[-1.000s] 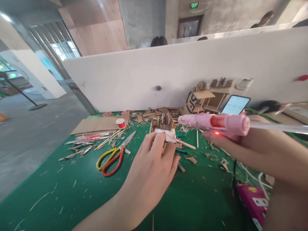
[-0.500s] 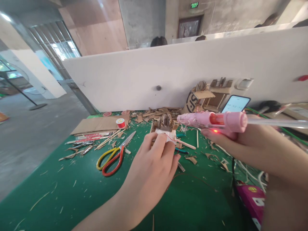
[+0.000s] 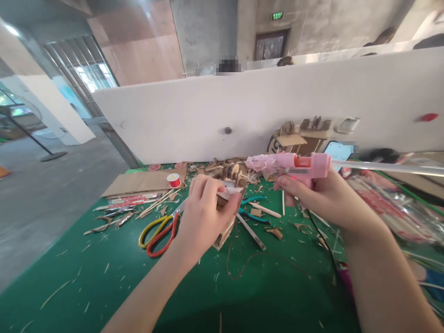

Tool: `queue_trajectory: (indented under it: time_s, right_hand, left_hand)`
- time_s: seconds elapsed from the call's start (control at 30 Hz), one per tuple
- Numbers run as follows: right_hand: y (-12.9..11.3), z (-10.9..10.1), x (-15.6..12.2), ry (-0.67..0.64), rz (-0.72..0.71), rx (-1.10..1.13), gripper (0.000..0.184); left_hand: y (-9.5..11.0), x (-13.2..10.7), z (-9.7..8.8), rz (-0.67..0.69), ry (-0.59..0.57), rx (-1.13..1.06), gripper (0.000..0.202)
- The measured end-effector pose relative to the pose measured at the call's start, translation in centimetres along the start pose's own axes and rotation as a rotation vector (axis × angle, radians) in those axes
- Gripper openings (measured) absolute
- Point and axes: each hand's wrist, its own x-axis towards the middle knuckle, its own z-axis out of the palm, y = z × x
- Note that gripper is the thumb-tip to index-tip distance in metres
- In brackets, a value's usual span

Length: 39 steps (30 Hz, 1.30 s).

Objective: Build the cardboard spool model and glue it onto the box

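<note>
My right hand (image 3: 308,187) is wrapped round a pink hot glue gun (image 3: 287,165), its nozzle pointing left and a clear glue stick (image 3: 388,167) sticking out of its back. My left hand (image 3: 210,208) grips a small cardboard model (image 3: 225,235) with round wheel-like pieces (image 3: 233,171) on top; the fingers hide much of it. The glue gun's tip is just right of those round pieces; whether they touch I cannot tell. A thin red thread (image 3: 239,276) trails from the model over the green table (image 3: 166,296).
Scissors (image 3: 157,236) with yellow and red handles lie left of my left hand, near a red thread spool (image 3: 174,180). Teal-handled pliers (image 3: 255,217) rest behind the model. Cardboard scraps, sticks, a phone (image 3: 336,150) and another cardboard model (image 3: 294,138) line the white partition (image 3: 166,120).
My left hand has moved slightly left and lifted and tilted the cardboard model. The glue gun has shifted left and a little nearer the model's top.
</note>
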Motion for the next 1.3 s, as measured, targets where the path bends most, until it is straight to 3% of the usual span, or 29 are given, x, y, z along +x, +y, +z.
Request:
queue_trajectory:
  time_s: [0.17, 0.27, 0.53, 1.3]
  right_hand:
    - [-0.2, 1.1, 0.6, -0.126, 0.087, 0.088, 0.040]
    - [0.3, 2.0, 1.0, -0.083, 0.095, 0.118, 0.040]
    - [1.7, 2.9, 1.4, -0.077, 0.079, 0.185, 0.037]
    - [2.1, 2.9, 1.3, -0.069, 0.046, 0.103, 0.041]
  left_hand:
    - [-1.8, 0.4, 0.6, 0.057, 0.196, -0.014, 0.020]
    - [-2.5, 0.6, 1.0, 0.081, 0.260, 0.019, 0.019]
    - [-3.1, 0.3, 1.8, 0.075, 0.206, 0.067, 0.009]
    - [-2.9, 0.4, 1.7, 0.062, 0.157, 0.075, 0.010]
